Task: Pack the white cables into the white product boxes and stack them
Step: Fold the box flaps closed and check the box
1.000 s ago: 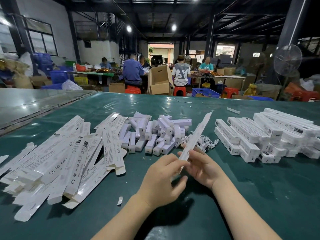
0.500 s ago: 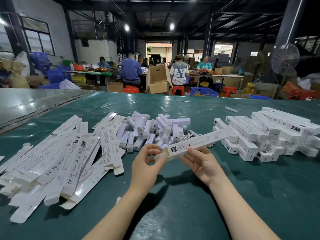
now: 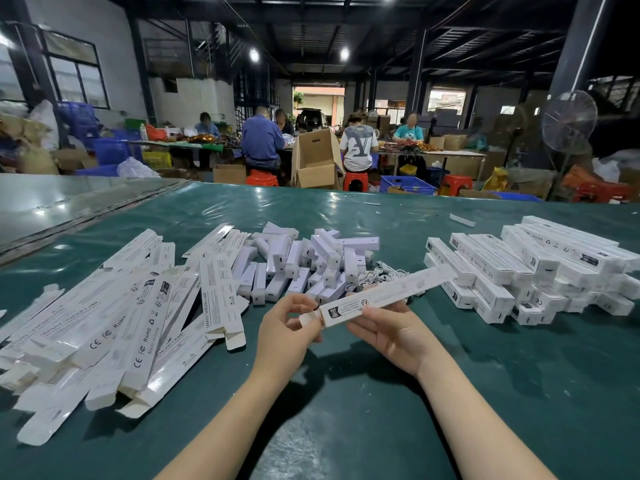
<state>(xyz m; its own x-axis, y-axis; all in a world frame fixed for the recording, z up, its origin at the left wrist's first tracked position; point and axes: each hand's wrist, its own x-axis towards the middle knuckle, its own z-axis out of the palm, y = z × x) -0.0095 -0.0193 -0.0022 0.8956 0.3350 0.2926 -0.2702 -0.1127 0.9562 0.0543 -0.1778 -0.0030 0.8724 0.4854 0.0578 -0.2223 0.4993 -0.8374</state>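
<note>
White slim cardboard box (image 3: pixel 381 296) mid-frame: right hand (image 3: pixel 391 336) grips it, left hand (image 3: pixel 287 329) pinches its end flap (image 3: pixel 309 318); tucking shut likely next.

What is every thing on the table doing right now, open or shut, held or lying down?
Held box: lifted off the table, near end flap open.
Left grip: pinches that flap.
Right grip: holds the box from underneath.
Flat boxes: unfolded, lying in a loose pile.
Small white blocks: jumbled in a heap.
White cables: tangled, not packed.
Finished boxes: closed, stacked.
</note>
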